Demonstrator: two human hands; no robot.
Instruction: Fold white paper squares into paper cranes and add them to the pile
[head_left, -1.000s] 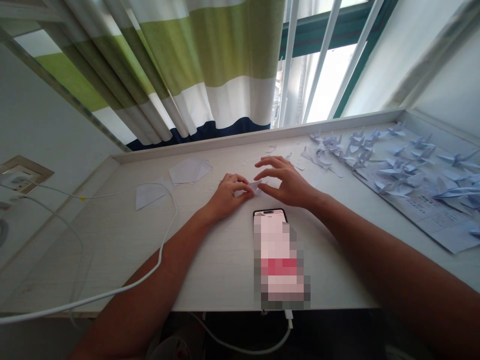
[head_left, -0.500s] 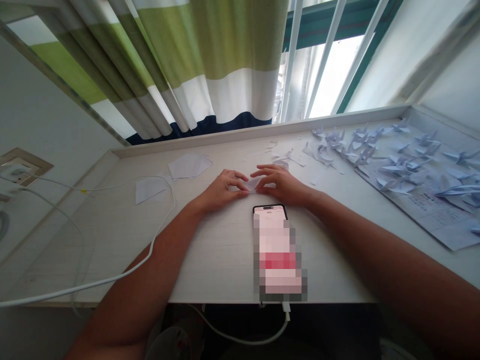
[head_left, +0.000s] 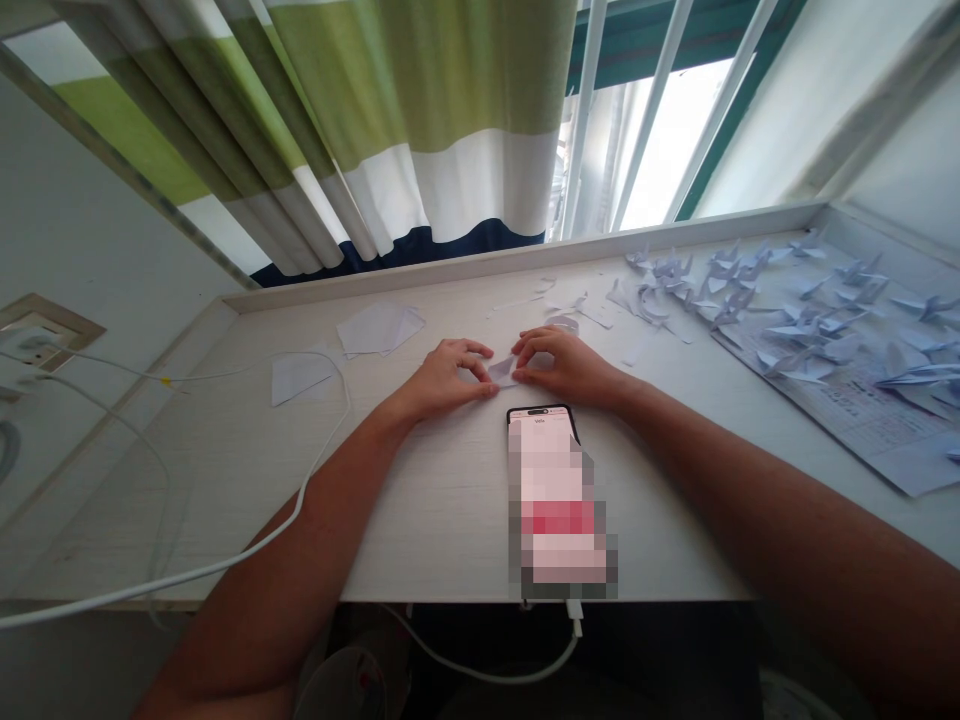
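Note:
A small piece of folded white paper (head_left: 502, 373) lies on the desk between my two hands. My left hand (head_left: 450, 380) holds its left corner with the thumb and a curled finger, the index finger arched above. On the other side my right hand (head_left: 561, 366) pinches the right end between thumb and fingertips, its other fingers bent over. Part of the paper is hidden by the fingertips. Just below the hands lies a phone (head_left: 546, 480), its screen mostly blurred out.
Many folded paper cranes (head_left: 810, 310) cover a printed sheet (head_left: 862, 435) at the right. Loose paper squares (head_left: 379, 328) lie at the back left, paper scraps (head_left: 581, 308) behind my hands. A white cable (head_left: 225, 565) crosses my left forearm; another cable (head_left: 517, 680) plugs into the phone.
The right fingers have drawn in closer around the paper's right end. The paper shows more between the hands and looks slightly turned. My left hand has hardly moved.

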